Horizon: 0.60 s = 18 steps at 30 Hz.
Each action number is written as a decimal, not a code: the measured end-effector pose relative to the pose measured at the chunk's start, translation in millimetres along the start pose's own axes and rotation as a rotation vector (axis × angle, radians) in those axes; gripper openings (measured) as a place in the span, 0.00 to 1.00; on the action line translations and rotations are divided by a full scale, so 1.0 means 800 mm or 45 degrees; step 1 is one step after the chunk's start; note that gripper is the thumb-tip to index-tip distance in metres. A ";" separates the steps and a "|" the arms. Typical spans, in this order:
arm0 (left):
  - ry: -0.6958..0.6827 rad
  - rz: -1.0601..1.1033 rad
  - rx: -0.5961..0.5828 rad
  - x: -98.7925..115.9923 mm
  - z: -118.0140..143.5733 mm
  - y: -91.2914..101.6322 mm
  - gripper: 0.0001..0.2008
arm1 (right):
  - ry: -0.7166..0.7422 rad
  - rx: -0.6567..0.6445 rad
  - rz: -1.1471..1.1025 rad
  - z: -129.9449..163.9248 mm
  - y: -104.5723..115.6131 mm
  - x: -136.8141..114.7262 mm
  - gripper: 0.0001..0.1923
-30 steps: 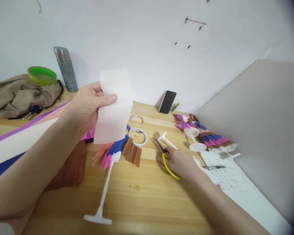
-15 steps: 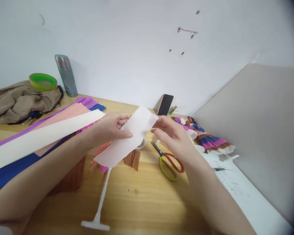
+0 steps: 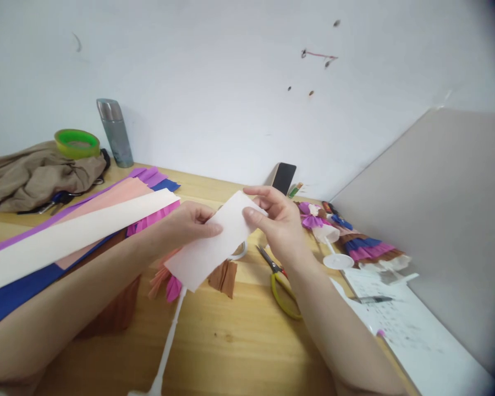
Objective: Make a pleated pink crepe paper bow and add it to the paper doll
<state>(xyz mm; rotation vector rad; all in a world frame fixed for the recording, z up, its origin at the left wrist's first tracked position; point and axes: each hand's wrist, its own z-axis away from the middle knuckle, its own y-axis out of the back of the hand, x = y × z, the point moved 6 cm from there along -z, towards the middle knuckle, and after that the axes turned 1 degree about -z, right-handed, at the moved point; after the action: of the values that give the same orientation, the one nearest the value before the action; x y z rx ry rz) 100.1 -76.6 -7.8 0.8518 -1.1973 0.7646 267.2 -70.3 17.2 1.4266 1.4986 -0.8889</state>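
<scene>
Since a moment ago your right hand (image 3: 278,223) has shifted its pinch along the pale paper strip (image 3: 214,242); your left hand (image 3: 190,223) pinches it too, stretching it flat above the scissors (image 3: 282,280).

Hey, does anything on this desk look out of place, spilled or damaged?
Nothing looks spilled or broken. Both hands, left hand and right hand, hold a white paper piece above the table. The scissors lie partly under the right arm.

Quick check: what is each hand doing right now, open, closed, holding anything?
Left hand: closed on the pale paper strip, pinching its middle.
Right hand: closed on the same strip, pinching its upper end.
</scene>
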 end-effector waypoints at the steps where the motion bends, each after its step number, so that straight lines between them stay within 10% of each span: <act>1: 0.015 0.060 0.027 -0.003 -0.001 0.000 0.13 | 0.028 0.010 -0.004 0.001 -0.001 0.000 0.16; 12: -0.272 0.160 0.424 0.013 0.006 0.004 0.15 | 0.125 0.024 0.084 0.008 -0.014 0.004 0.03; 18: -0.479 0.074 0.346 0.025 0.010 0.007 0.14 | 0.069 0.070 0.077 0.004 -0.014 0.008 0.06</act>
<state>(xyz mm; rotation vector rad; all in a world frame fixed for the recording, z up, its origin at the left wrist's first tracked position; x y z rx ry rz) 95.7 -80.4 13.5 1.2285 -1.4747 0.8506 257.0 -72.1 9.2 1.5389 1.4731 -0.8670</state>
